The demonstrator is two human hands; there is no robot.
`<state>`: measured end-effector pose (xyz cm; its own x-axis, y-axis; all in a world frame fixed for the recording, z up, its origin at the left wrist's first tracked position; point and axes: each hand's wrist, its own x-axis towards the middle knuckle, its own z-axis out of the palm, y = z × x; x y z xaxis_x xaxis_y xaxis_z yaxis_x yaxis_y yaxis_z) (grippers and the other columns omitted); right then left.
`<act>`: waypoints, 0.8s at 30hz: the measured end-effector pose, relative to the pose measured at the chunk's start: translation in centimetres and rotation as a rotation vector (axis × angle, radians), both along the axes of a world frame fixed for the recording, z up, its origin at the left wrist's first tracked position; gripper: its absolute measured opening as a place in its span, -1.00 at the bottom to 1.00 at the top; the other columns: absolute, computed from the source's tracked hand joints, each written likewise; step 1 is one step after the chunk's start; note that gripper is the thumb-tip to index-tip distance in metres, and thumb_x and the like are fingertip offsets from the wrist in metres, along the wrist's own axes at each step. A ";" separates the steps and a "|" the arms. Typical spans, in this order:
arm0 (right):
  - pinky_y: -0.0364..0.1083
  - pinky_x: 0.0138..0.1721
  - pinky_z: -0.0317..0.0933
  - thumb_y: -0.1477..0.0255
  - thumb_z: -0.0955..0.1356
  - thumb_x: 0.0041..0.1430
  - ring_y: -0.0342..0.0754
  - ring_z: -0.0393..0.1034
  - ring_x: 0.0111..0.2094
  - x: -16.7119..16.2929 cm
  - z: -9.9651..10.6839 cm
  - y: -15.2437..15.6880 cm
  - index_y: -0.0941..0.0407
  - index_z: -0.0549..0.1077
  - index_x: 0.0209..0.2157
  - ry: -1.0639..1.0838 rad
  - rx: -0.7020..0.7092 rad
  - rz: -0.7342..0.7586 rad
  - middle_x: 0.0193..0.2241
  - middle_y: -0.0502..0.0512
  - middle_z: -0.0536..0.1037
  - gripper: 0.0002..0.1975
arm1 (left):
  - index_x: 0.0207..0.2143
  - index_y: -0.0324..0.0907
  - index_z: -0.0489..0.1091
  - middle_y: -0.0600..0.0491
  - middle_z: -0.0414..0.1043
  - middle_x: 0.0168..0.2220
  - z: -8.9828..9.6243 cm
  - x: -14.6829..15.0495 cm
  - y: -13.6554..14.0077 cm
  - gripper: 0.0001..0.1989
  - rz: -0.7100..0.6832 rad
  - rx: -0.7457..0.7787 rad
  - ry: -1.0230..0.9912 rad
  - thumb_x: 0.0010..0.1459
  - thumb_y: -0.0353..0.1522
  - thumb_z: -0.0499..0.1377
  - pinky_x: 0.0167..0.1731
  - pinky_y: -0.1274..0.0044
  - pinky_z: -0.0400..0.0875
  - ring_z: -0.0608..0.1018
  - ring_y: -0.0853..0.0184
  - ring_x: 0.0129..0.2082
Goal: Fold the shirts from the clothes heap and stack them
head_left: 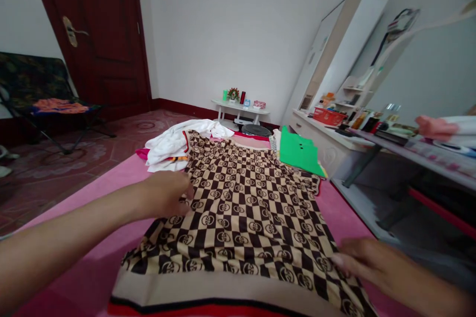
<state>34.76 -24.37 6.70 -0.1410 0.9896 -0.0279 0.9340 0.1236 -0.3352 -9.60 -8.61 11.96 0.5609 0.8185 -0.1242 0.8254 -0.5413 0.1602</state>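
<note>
A short-sleeved shirt (238, 208) with a brown and beige checked print lies spread over a pink bed cover (122, 193). Its beige hem, edged in black and red, is nearest me, and its body shows some wrinkles. My left hand (169, 193) rests at the shirt's left edge below the sleeve, thumb and fingers curved and a little apart. At the lower right edge is my right hand (368, 260), slightly blurred, with thumb and fingers apart against the fabric. Neither hand visibly pinches the cloth.
White folded clothes (167, 143) lie beyond the shirt on the left, a green garment (299, 151) on the right. A dresser (327, 131) with a red basket (329, 116) stands right. Farther off are a low white table (240, 105), a folding chair (40, 94) and a door (100, 34).
</note>
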 end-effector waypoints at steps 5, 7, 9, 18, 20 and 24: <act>-0.13 -0.36 0.22 0.40 0.22 0.13 -0.03 0.45 -0.38 -0.1 0.6 12.6 0.13 0.52 -0.36 -0.124 0.133 -0.156 -0.41 0.11 0.58 -0.76 | 0.06 -0.11 0.40 -0.08 0.39 0.07 -2.8 10.3 2.3 -0.51 -0.382 -0.112 -0.288 0.14 -0.09 0.12 0.01 0.43 0.31 0.46 0.16 0.01; -0.11 -0.32 0.22 0.39 0.21 0.15 0.00 0.46 -0.31 0.4 -0.5 16.5 0.15 0.51 -0.22 -0.177 0.231 -0.332 -0.33 0.16 0.59 -0.71 | 0.16 -0.14 0.29 -0.13 0.22 0.21 -4.9 13.5 2.6 -0.39 -0.473 -0.112 -0.323 0.13 -0.05 0.13 0.08 0.42 0.27 0.36 0.12 0.13; -0.08 -0.30 0.23 0.31 0.22 0.18 0.06 0.47 -0.24 0.8 -1.6 19.1 0.16 0.48 -0.08 -0.241 0.269 -0.473 -0.26 0.21 0.59 -0.64 | 0.22 -0.18 0.21 -0.18 0.08 0.28 -6.5 15.8 2.5 -0.30 -0.533 -0.099 -0.314 0.12 -0.01 0.13 0.16 0.35 0.18 0.23 0.05 0.23; -0.05 -0.37 0.21 0.33 0.18 0.25 0.13 0.49 -0.28 1.3 -2.7 22.3 0.10 0.52 -0.28 -0.628 0.310 -0.524 -0.33 0.24 0.58 -0.69 | 0.30 -0.08 0.05 -0.10 -0.22 0.37 -9.7 18.5 1.8 -0.26 -0.668 -0.123 -0.427 0.18 0.08 -0.03 0.28 0.20 -0.26 -0.12 0.11 0.35; -0.06 -0.38 0.19 0.39 0.18 0.24 0.08 0.48 -0.30 0.5 -2.2 22.9 0.09 0.48 -0.17 -0.645 0.361 -0.502 -0.26 0.20 0.56 -0.72 | 0.28 -0.06 0.08 -0.09 -0.18 0.37 -9.8 18.6 2.0 -0.25 -0.687 -0.134 -0.475 0.15 0.10 0.00 0.28 0.18 -0.24 -0.10 0.10 0.35; -0.08 -0.36 0.17 0.31 0.18 0.27 0.03 0.44 -0.26 -2.3 -1.0 25.2 0.07 0.46 -0.11 -0.648 0.477 -0.378 -0.15 0.17 0.49 -0.70 | 0.13 -0.04 0.32 -0.03 0.30 0.17 -9.5 18.8 3.5 -0.44 -0.695 -0.153 -0.624 0.17 0.02 0.07 0.19 0.30 0.12 0.33 0.16 0.18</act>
